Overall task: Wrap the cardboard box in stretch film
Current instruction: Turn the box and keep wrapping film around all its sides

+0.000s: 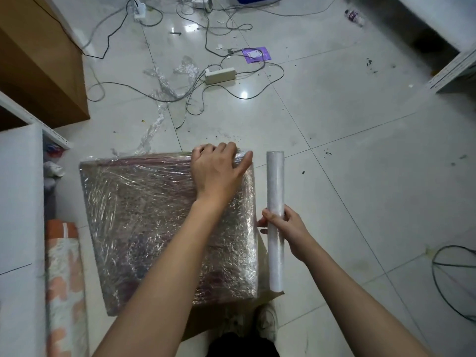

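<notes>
The cardboard box (144, 222) stands on the floor in front of me, its top face covered in wrinkled, shiny stretch film. My left hand (217, 171) lies on the box's far right corner, fingers curled over the far edge and thumb spread toward the right. My right hand (284, 228) grips the white stretch film roll (275, 191), which is held lengthwise just off the box's right side. Film runs from the roll onto the box's right edge.
Crumpled film scraps (164, 83), cables and a power strip (220, 75) litter the tiled floor beyond the box. A large brown carton (38, 63) stands at far left, a white shelf (20, 202) and patterned roll (64, 279) at near left. My shoes (268, 323) show below.
</notes>
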Available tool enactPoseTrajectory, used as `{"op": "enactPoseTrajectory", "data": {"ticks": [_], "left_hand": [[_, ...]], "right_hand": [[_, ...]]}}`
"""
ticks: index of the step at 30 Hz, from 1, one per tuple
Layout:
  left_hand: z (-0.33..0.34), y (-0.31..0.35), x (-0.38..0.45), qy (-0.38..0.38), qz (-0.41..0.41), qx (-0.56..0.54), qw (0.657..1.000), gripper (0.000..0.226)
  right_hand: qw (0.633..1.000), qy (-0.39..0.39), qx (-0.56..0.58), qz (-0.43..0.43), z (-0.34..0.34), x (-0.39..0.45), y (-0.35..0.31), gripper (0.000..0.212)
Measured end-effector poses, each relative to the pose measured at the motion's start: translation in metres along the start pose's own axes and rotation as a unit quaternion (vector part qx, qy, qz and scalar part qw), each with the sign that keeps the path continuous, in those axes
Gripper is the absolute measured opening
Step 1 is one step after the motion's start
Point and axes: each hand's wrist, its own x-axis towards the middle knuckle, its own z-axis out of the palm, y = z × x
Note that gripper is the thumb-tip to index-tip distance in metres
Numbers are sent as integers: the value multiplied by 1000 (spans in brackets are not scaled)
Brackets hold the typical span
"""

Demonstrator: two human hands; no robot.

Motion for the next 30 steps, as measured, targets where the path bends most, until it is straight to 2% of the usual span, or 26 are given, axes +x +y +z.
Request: {"op": "enactPoseTrajectory", "data": {"ticks": [6, 11, 16, 26, 30], "left_hand": [[3, 14, -6, 27, -25, -8, 999, 47], [2, 12, -3, 59, -18, -19, 998, 41], [-2, 4, -13, 110, 1, -19, 994, 39], [-17, -15, -10, 256, 18, -37, 966, 50], [-9, -12, -10, 273, 33, -58, 960, 51]], "right_hand": [[1000, 0, -5, 5, -4, 1, 8, 26], [997, 15, 68, 45, -3, 9, 7, 40], [999, 14, 50, 11, 5, 10, 16, 50], [997, -22, 8, -71, 18, 31, -13, 50], [997, -20, -1, -78, 14, 42, -14, 52]]}}
